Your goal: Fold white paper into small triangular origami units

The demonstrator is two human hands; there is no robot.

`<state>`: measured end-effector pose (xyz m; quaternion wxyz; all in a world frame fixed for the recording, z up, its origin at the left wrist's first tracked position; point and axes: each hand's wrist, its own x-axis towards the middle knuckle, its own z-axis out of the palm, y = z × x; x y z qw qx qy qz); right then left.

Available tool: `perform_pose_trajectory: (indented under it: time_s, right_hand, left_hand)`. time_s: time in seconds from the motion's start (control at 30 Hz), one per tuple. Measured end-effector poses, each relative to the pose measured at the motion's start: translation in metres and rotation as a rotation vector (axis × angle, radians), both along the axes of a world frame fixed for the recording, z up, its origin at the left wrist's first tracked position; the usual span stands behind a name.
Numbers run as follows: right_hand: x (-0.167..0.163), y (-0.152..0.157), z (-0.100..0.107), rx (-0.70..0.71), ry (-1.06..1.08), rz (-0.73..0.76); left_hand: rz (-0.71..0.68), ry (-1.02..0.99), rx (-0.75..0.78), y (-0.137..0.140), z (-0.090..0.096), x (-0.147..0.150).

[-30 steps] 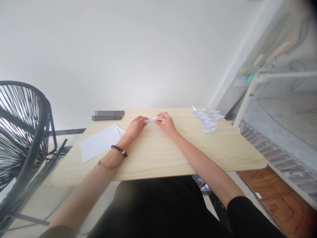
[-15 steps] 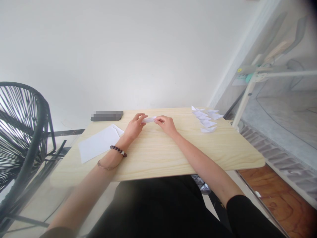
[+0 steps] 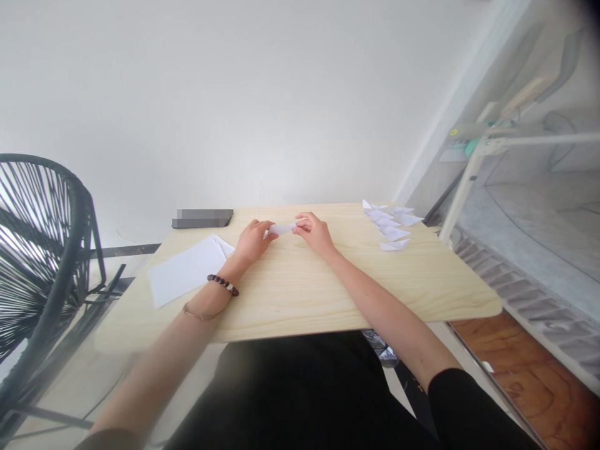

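Observation:
A small folded piece of white paper point(image 3: 282, 229) is stretched between my two hands over the middle of the table. My left hand point(image 3: 254, 240) pinches its left end, thumb in front and fingers behind. At the other end, the fingertips of my right hand point(image 3: 315, 232) grip the paper. Several folded white paper boats point(image 3: 385, 222) stand in a cluster to the right of my right hand. A stack of white paper sheets point(image 3: 185, 270) lies to the left, beside my left forearm, with one corner folded or lifted.
The light wooden table point(image 3: 300, 294) stands against a white wall. At its back left lies a dark flat object point(image 3: 201, 219), partly blurred out. A black woven chair point(image 3: 70, 187) is on the left; a white metal frame point(image 3: 462, 194) rises on the right.
My left fingers have curled down closer around the paper's left end. My right fingers have lifted slightly and shifted on its right end. The boats and sheets have not moved.

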<state>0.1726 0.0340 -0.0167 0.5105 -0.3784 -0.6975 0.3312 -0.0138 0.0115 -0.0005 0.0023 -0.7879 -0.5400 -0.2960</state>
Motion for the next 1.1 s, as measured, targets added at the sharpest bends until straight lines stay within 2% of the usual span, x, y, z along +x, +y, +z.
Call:
perform_pose_trajectory:
  time_s: [0.23,0.37,0.47,0.6,0.67,0.87,1.1]
  right_hand:
    - [0.000,0.004,-0.005,-0.014,0.013,-0.010]
    - [-0.001,0.001,-0.003,-0.034,0.029,0.030]
    - [0.000,-0.003,0.001,-0.051,0.038,0.049]
    - [0.000,-0.006,0.004,-0.051,0.007,0.081]
    - [0.000,-0.006,0.004,-0.039,-0.009,0.088]
    - [-0.002,-0.008,0.005,-0.009,-0.043,0.132]
    - [-0.002,-0.006,0.002,-0.059,0.010,0.163]
  left_hand:
    - [-0.049,-0.032,-0.010,-0.002,0.002,0.000]
    - [-0.086,-0.097,-0.085,-0.004,0.004,0.000]
    - [-0.120,-0.231,-0.196,-0.004,0.003,-0.001]
    - [-0.229,-0.451,-0.464,-0.006,0.004,0.000]
    - [-0.265,-0.540,-0.541,-0.008,0.006,0.001]
    - [-0.193,-0.610,-0.527,-0.010,0.008,0.003]
    - [-0.114,-0.612,-0.524,-0.006,0.005,0.002]
